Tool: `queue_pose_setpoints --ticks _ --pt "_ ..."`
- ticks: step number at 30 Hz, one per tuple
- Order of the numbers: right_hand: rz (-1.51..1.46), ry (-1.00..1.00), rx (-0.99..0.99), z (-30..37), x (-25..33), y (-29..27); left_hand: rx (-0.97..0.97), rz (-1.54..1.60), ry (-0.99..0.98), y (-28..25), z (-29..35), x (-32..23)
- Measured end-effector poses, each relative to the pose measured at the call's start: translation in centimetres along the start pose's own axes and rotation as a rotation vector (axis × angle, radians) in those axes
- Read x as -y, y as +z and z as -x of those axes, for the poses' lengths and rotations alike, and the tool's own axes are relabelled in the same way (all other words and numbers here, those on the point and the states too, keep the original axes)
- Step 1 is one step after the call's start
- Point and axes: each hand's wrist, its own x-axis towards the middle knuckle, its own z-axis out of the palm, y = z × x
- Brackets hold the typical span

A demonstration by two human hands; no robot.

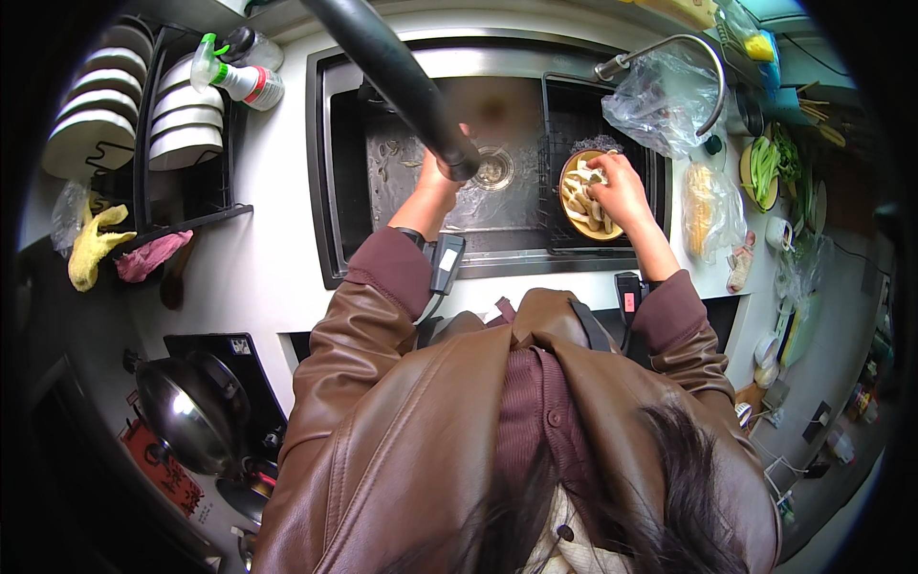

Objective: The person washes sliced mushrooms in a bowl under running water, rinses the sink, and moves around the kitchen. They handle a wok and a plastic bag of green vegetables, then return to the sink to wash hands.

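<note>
Could spill pale strips (578,198) from the bowl (601,236) on the black rack (546,115) by pulling fast with right hand (620,189), but can't tell pinched fingers from loose on it or left hand (438,182).

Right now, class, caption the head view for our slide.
Right hand at a bowl of pale pieces in a black sink rack, left hand partly behind a thick black tube.

Two hands (620,189), perhaps nine dishes (91,139)
</note>
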Motion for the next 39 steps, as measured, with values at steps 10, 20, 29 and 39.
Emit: queue_pose_setpoints --ticks 10,20,29,39 --pt "-0.141 -0.186 0.538 -2.2 4.8 9.6 -0.167 -0.367 -0.133 -6.4 5.3 -1.3" --pt "0.657 -0.268 0.993 -6.0 3.6 24.3 -0.168 -0.095 -0.066 -11.0 14.0 -0.8" --pt "0.747 -0.273 0.736 -10.0 -6.6 32.8 -0.155 0.039 0.044 -11.0 17.2 0.0" --pt "0.542 -0.076 0.692 -11.8 -5.3 32.1 -0.154 0.061 0.061 -11.2 17.7 0.6"
